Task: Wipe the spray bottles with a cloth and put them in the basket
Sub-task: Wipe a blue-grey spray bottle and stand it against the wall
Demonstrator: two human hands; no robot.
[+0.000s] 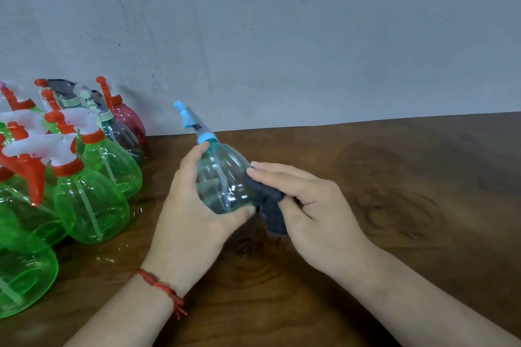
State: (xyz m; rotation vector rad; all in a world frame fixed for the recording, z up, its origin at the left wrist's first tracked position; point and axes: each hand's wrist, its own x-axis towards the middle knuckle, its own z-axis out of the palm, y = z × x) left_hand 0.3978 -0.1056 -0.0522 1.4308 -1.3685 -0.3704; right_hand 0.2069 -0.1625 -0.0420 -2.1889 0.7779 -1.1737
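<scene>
A clear teal spray bottle (222,180) with a light blue nozzle is held tilted above the middle of the wooden table (394,177), its nozzle pointing up and to the left. My left hand (191,214) grips its body from the left side, thumb under the base. My right hand (307,211) holds a dark grey cloth (269,205) and presses it with straight fingers against the bottle's right side. No basket is in view.
A cluster of several spray bottles (90,200) stands at the left edge of the table, mostly green with red and white triggers, plus a pink one (129,118) and a dark clear one against the grey wall (282,36).
</scene>
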